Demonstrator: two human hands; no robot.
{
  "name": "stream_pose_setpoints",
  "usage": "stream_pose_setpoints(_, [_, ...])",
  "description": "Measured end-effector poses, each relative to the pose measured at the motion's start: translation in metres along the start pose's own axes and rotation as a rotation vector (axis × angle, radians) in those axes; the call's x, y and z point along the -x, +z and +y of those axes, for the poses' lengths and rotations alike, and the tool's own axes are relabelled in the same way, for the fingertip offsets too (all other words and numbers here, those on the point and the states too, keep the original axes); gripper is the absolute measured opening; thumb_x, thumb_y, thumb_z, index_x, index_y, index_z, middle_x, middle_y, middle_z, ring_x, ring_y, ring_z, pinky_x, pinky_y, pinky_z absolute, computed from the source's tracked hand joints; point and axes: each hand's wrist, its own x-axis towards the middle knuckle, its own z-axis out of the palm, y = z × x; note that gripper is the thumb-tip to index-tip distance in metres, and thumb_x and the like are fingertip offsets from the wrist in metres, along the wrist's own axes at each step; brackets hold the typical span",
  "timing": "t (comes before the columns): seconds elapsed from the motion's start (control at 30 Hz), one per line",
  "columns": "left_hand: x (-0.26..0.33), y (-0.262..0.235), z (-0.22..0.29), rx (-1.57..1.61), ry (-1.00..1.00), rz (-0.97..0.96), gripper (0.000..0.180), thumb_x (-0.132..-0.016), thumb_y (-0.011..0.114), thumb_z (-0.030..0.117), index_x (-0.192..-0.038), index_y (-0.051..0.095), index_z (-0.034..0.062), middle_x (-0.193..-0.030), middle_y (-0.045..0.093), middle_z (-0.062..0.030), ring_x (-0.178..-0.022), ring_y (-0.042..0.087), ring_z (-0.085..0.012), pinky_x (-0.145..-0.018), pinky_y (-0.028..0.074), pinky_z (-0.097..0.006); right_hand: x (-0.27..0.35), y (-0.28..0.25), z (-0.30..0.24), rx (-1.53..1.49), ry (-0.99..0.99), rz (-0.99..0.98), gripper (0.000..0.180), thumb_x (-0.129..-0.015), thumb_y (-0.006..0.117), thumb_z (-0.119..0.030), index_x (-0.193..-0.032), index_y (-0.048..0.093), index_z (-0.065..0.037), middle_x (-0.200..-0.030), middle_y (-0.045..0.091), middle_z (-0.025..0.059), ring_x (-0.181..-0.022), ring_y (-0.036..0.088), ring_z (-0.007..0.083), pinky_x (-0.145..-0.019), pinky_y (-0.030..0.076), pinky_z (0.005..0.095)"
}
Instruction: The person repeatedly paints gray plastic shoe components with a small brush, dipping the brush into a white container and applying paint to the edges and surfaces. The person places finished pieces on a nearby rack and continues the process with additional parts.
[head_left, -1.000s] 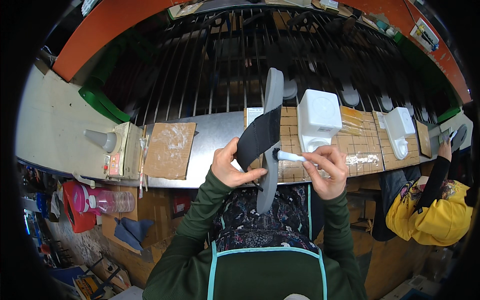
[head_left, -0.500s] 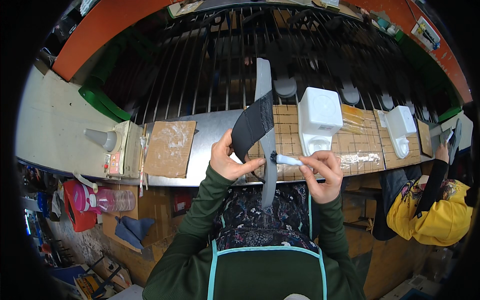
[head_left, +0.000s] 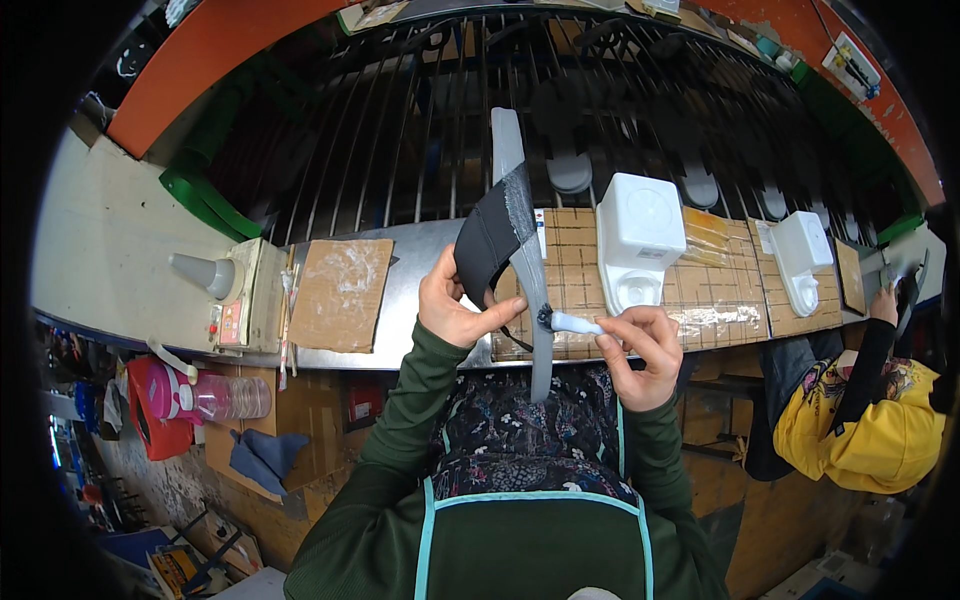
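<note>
A sandal with black straps (head_left: pixel 487 246) and a grey sole (head_left: pixel 541 355) is held up on edge before my body. My left hand (head_left: pixel 459 305) grips it from the left, fingers behind the straps and thumb reaching toward the sole. My right hand (head_left: pixel 645 352) pinches a small brush by its pale blue handle (head_left: pixel 577 323). The dark bristles (head_left: pixel 545 317) touch the sole's edge near the strap. Beyond my right hand stands a white dispenser bottle (head_left: pixel 641 235) whose base has a round cup.
Metal rollers (head_left: pixel 395 180) run behind the bench, with several sandals on them. A stained cardboard piece (head_left: pixel 343 295) and a grey cone (head_left: pixel 203 276) lie left. A second white dispenser (head_left: pixel 800 262) stands right, near a co-worker in a yellow top (head_left: pixel 862 425). A pink-lidded bottle (head_left: pixel 207 397) is at lower left.
The sandal has tilted, its far end swinging left and its near end shifting slightly away from me. The brush stays against the sole's edge. The co-worker's sandal has turned.
</note>
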Motion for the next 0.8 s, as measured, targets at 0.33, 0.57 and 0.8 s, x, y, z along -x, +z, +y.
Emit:
stream_pose_setpoints(0.33, [-0.005, 0.002, -0.002, 0.070, 0.029, 0.029, 0.052, -0.068, 0.082, 0.004, -0.111, 0.052, -0.0005, -0.083, 0.062, -0.0022, -0.062, 0.057, -0.0041, -0.055, 0.047, -0.018, 0.003, -0.002, -0.003, 0.015, -0.012, 0.002, 0.023, -0.070, 0.077, -0.008, -0.092, 0.074, -0.009, -0.081, 0.061, 0.0012, -0.069, 0.049, 0.0140, -0.070, 0.032, 0.0290])
stream_pose_setpoints(0.57, [-0.006, 0.003, -0.001, 0.142, 0.008, 0.043, 0.051, -0.070, 0.080, 0.001, -0.112, 0.051, -0.0012, -0.089, 0.064, -0.0050, -0.063, 0.058, -0.0046, -0.056, 0.048, -0.018, 0.007, -0.002, -0.006, -0.003, -0.002, 0.006, 0.023, -0.070, 0.077, -0.008, -0.092, 0.074, -0.009, -0.082, 0.061, 0.0010, -0.068, 0.049, 0.0141, -0.071, 0.031, 0.0291])
stream_pose_setpoints(0.8, [-0.008, 0.002, -0.005, 0.188, -0.011, 0.092, 0.050, -0.072, 0.076, -0.002, -0.114, 0.050, -0.0020, -0.099, 0.065, -0.0121, -0.063, 0.058, -0.0056, -0.056, 0.048, -0.018, 0.011, -0.005, -0.010, 0.007, -0.021, -0.013, 0.023, -0.069, 0.078, -0.009, -0.092, 0.074, -0.009, -0.083, 0.061, 0.0017, -0.070, 0.050, 0.0153, -0.071, 0.033, 0.0295])
